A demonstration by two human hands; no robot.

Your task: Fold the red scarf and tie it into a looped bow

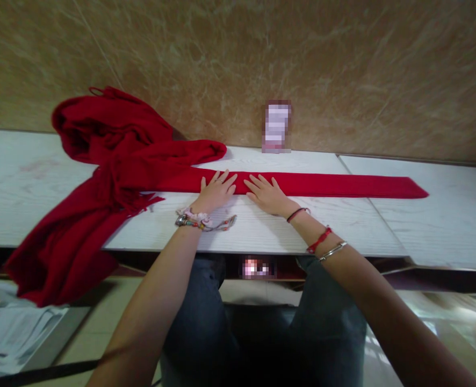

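A long red scarf (330,184) lies across the white tabletop, folded into a narrow flat strip toward the right, with a slanted right end. At the left it runs into a crumpled red heap (117,134) with fringe-like strands, and part hangs over the front edge. Whether the heap is one piece with the strip, I cannot tell. My left hand (216,192) rests flat on the strip with fingers spread. Just to its right, my right hand (267,194) presses flat on the same strip, fingers apart. Neither hand grips the fabric.
Behind the white tabletop (455,215) rises a brown marbled wall (343,70). A blurred-out rectangular item (276,126) leans at the wall. At lower left stands a box (56,341) with papers. My legs are under the table's front edge.
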